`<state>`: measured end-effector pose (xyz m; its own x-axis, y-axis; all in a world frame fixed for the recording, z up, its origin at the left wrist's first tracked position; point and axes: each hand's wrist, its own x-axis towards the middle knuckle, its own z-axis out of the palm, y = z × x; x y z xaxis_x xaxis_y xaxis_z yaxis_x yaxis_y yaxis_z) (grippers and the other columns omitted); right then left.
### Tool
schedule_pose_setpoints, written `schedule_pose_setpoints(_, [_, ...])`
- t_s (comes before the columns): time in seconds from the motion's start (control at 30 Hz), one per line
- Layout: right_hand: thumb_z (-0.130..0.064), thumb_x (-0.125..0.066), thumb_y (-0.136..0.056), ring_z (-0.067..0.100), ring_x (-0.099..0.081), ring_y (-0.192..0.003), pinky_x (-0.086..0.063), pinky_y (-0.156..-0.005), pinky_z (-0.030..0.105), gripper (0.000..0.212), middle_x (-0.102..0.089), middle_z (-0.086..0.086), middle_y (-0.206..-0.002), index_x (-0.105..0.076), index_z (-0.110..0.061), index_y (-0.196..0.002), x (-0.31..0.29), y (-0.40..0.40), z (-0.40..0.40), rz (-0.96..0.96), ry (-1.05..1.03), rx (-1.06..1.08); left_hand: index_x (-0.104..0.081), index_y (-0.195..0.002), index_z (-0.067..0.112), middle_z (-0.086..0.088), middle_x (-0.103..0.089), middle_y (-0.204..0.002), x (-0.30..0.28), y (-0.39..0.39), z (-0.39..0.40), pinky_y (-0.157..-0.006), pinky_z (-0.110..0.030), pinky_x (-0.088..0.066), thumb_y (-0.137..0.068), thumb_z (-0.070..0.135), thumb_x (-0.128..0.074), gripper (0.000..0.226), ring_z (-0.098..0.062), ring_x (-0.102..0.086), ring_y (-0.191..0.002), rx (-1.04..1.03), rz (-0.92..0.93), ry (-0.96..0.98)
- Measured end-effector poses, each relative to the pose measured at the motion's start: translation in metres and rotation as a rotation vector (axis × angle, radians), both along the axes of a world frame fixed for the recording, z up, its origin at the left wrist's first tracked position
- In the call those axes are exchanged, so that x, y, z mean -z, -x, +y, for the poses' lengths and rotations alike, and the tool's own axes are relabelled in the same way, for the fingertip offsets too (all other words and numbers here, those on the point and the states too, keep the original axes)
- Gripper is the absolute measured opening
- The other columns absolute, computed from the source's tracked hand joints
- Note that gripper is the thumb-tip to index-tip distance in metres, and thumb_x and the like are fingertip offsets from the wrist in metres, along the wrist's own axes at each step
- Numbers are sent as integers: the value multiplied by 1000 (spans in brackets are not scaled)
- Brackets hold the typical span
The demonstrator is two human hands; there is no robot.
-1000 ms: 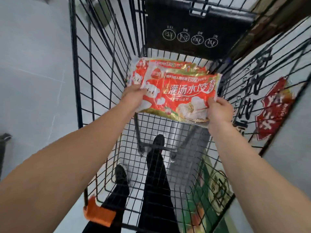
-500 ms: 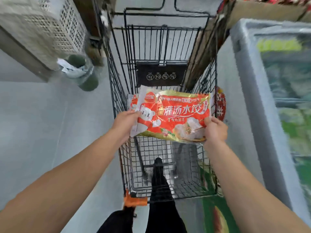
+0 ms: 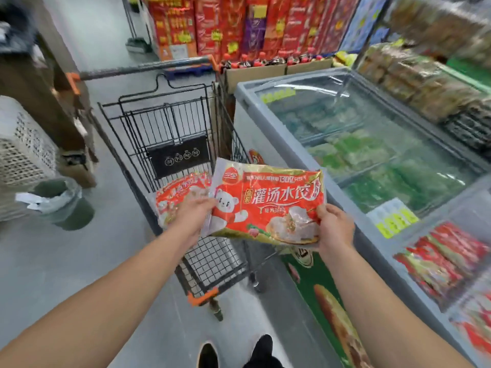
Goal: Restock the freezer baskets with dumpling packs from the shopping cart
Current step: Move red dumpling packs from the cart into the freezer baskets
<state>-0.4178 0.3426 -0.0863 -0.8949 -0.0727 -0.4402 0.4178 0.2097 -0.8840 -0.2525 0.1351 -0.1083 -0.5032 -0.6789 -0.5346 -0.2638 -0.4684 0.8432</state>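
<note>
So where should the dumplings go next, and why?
Probably swing the dumpling pack, held by the left hand and right hand above the cart, rightward to the freezer, because red packs like it already sit there.

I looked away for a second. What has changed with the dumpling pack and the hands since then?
The dumpling pack has been lifted up out of the shopping cart and carried toward the freezer on the right. Nothing was let go: the left hand and right hand still grip its two ends. Another pack stays in the cart.
</note>
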Motion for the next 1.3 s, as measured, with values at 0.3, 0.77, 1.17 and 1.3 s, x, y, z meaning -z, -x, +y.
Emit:
schedule_pose_setpoints(0.3, [-16, -62, -95, 22, -70, -87, -58, -83, 42, 16, -74, 2, -93, -70, -18, -81, -12, 21, 188, 44, 118, 265, -71, -87, 15, -10, -76, -101, -37, 82, 152, -84, -48, -60, -97, 17, -63, 13, -28, -73, -92, 267, -11, 108])
schedule_pose_setpoints(0.77, [-10, -63, -94, 29, -72, -88, -58, -85, 47, 20, -75, 7, -90, -72, -16, -77, -15, 71, 516, -8, 122, 483, -67, -80, 14, -4, -70, -86, -26, 231, 461, -49, -13, -45, -99, 15, -59, 20, -8, -60, -65, 602, -80, 233])
schedule_pose_setpoints(1.17, [-16, -64, -95, 10, -63, -79, -51, -81, 32, 20, -68, -9, -81, -70, -22, -78, 8, 160, 577, 4, -70, 436, -74, -83, 2, -18, -73, -81, 9, 357, 523, -73, -43, -56, -88, 13, -68, 14, -26, -65, -75, 800, -159, 275])
schedule_pose_setpoints(1.3, [-21, -63, -96, 28, -66, -102, -50, -99, 46, 22, -73, 10, -107, -74, -3, -97, 21, 226, 569, 17, -150, 406, -68, -70, 7, -10, -73, -75, 17, 427, 527, -69, -31, -50, -79, 16, -71, 13, -24, -67, -71, 840, -208, 240])
